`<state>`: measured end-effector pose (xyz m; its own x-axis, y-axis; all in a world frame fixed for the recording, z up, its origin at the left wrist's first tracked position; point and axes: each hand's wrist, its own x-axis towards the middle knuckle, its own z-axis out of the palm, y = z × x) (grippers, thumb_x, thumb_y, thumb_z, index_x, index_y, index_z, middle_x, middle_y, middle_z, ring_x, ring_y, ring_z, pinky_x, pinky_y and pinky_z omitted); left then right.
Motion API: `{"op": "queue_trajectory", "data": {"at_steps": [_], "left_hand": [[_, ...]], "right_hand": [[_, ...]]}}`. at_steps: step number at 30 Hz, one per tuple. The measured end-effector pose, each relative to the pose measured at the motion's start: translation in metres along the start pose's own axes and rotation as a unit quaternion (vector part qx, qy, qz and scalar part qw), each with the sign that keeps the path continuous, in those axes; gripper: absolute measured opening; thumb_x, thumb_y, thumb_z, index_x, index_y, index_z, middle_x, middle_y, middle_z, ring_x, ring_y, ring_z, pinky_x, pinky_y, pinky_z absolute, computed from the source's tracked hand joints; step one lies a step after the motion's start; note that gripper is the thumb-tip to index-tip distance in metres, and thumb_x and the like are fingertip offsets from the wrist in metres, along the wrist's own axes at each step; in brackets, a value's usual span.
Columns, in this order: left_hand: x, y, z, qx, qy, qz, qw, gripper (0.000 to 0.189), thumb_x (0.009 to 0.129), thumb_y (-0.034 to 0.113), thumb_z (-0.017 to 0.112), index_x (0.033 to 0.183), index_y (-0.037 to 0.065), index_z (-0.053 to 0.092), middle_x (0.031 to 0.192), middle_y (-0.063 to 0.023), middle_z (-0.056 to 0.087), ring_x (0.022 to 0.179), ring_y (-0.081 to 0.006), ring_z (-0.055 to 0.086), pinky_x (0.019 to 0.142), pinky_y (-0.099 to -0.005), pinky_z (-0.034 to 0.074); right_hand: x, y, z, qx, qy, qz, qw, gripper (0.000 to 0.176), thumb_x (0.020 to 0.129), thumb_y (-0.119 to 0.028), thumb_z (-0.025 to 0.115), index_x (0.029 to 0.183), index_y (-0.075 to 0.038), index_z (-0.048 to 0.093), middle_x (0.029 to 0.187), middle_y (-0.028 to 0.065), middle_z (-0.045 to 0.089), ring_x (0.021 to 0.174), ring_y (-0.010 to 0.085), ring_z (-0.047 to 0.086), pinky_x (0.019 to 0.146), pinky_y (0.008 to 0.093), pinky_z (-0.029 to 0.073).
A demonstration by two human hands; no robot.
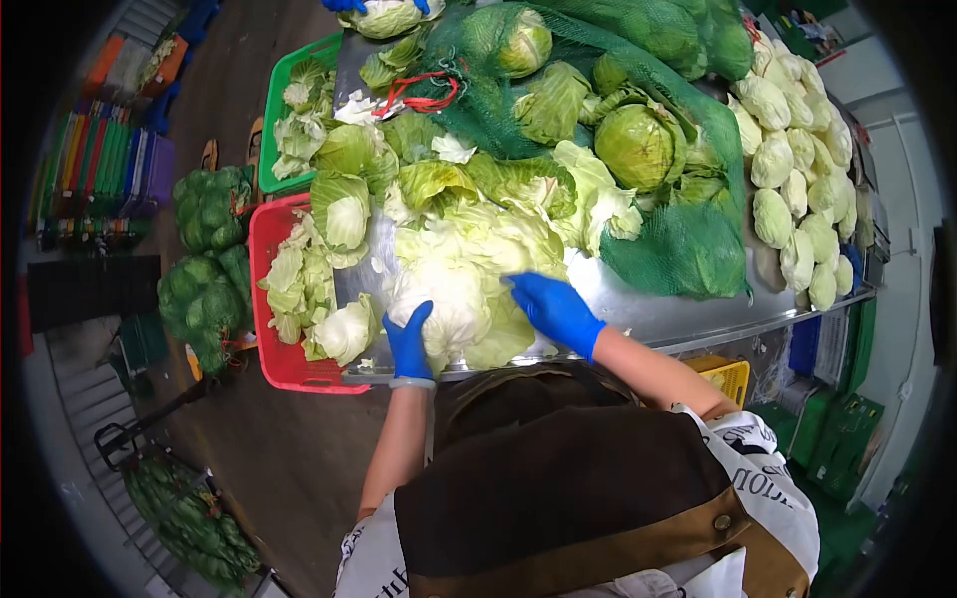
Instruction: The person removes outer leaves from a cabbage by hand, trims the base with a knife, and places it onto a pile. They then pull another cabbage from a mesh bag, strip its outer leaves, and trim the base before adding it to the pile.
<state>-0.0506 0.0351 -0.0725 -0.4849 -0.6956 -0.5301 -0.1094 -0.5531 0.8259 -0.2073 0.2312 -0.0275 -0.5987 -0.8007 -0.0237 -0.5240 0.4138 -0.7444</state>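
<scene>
A pale cabbage with its outer leaves spread around it lies at the front of the metal table. My left hand, in a blue glove, cups its near left side with the thumb on top. My right hand, also gloved in blue, is curled beside the loosened leaves on the right. Whatever its fingers hold, if anything, is hidden. Loose green leaves lie just behind the cabbage.
A red crate and a green crate with leaves stand left. Green net holds whole cabbages; trimmed ones are piled right. Another person's gloved hands show at the top. Netted sacks sit on the floor.
</scene>
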Motion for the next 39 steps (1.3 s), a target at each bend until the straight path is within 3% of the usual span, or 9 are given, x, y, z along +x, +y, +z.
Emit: {"op": "queue_trajectory", "data": {"at_steps": [11, 20, 23, 25, 27, 29, 31, 36, 39], "left_hand": [[0.011, -0.014, 0.0, 0.034, 0.046, 0.014, 0.998, 0.074, 0.068, 0.015, 0.081, 0.126, -0.004, 0.039, 0.119, -0.0141, 0.05, 0.108, -0.0227, 0.051, 0.092, -0.0327, 0.044], [0.007, -0.015, 0.003, 0.019, 0.049, 0.007, 0.999, 0.078, 0.068, 0.013, 0.081, 0.129, -0.004, 0.035, 0.122, -0.0153, 0.048, 0.11, -0.023, 0.049, 0.093, -0.0331, 0.044], [0.001, -0.011, 0.009, 0.042, 0.068, 0.019, 0.997, 0.082, 0.067, 0.014, 0.082, 0.13, -0.004, 0.033, 0.124, -0.0159, 0.047, 0.112, -0.0234, 0.048, 0.094, -0.0338, 0.043], [-0.005, -0.012, 0.008, 0.043, 0.074, 0.027, 0.996, 0.083, 0.067, 0.014, 0.082, 0.131, -0.004, 0.032, 0.125, -0.0161, 0.046, 0.113, -0.0238, 0.048, 0.094, -0.034, 0.043], [-0.005, -0.013, 0.007, 0.018, 0.061, 0.028, 0.998, 0.085, 0.066, 0.014, 0.082, 0.132, -0.004, 0.032, 0.125, -0.0162, 0.046, 0.113, -0.0241, 0.048, 0.094, -0.0339, 0.043], [-0.003, -0.007, 0.009, 0.025, 0.059, 0.025, 0.998, 0.086, 0.066, 0.014, 0.083, 0.133, -0.003, 0.031, 0.125, -0.0165, 0.046, 0.113, -0.0247, 0.047, 0.095, -0.0339, 0.042], [-0.009, -0.007, 0.011, 0.059, 0.068, 0.026, 0.996, 0.087, 0.066, 0.014, 0.083, 0.133, -0.003, 0.03, 0.125, -0.0168, 0.045, 0.113, -0.0252, 0.047, 0.096, -0.034, 0.041], [-0.022, -0.002, 0.026, 0.141, 0.092, 0.071, 0.983, 0.087, 0.067, 0.015, 0.083, 0.134, -0.002, 0.03, 0.126, -0.0177, 0.044, 0.116, -0.0261, 0.045, 0.097, -0.035, 0.039], [-0.025, -0.011, 0.026, 0.155, 0.074, 0.107, 0.979, 0.087, 0.067, 0.015, 0.083, 0.134, -0.001, 0.029, 0.127, -0.018, 0.043, 0.117, -0.0271, 0.044, 0.099, -0.0357, 0.038]], "right_hand": [[0.004, -0.022, 0.042, -0.118, -0.124, 0.031, 0.985, 0.015, 0.089, -0.015, 0.046, 0.095, -0.005, 0.054, 0.073, 0.0182, 0.062, 0.064, 0.0352, 0.062, 0.055, 0.0461, 0.048], [-0.011, -0.014, 0.04, -0.228, -0.087, -0.008, 0.97, 0.016, 0.084, -0.009, 0.047, 0.098, -0.004, 0.052, 0.073, 0.0137, 0.059, 0.056, 0.0291, 0.062, 0.051, 0.0416, 0.049], [0.0, -0.002, 0.043, -0.239, -0.022, -0.007, 0.971, 0.015, 0.084, -0.009, 0.047, 0.097, -0.004, 0.053, 0.074, 0.0143, 0.061, 0.057, 0.0287, 0.063, 0.052, 0.0418, 0.05], [0.019, 0.011, 0.025, -0.228, -0.008, 0.089, 0.969, 0.016, 0.087, -0.011, 0.047, 0.099, -0.004, 0.056, 0.077, 0.0167, 0.064, 0.061, 0.0319, 0.063, 0.054, 0.043, 0.05], [0.032, 0.027, 0.015, -0.222, -0.072, 0.129, 0.964, 0.021, 0.086, -0.013, 0.049, 0.104, -0.004, 0.057, 0.079, 0.0162, 0.065, 0.064, 0.033, 0.064, 0.056, 0.043, 0.051], [0.031, 0.021, 0.015, -0.147, -0.001, -0.007, 0.989, 0.025, 0.086, -0.015, 0.05, 0.108, -0.006, 0.057, 0.084, 0.0146, 0.066, 0.066, 0.0334, 0.064, 0.059, 0.0431, 0.051], [0.034, -0.006, 0.025, -0.098, 0.017, -0.026, 0.995, 0.027, 0.085, -0.022, 0.056, 0.108, -0.007, 0.059, 0.088, 0.0132, 0.065, 0.071, 0.0334, 0.064, 0.064, 0.0436, 0.051], [0.065, -0.02, 0.05, -0.091, -0.003, 0.016, 0.996, 0.032, 0.079, -0.027, 0.061, 0.103, -0.006, 0.061, 0.089, 0.0145, 0.064, 0.078, 0.0326, 0.064, 0.067, 0.0427, 0.051], [0.078, -0.02, 0.051, -0.159, -0.093, 0.063, 0.981, 0.032, 0.078, -0.025, 0.06, 0.103, -0.006, 0.061, 0.09, 0.015, 0.065, 0.081, 0.0329, 0.064, 0.069, 0.0431, 0.051]]}}
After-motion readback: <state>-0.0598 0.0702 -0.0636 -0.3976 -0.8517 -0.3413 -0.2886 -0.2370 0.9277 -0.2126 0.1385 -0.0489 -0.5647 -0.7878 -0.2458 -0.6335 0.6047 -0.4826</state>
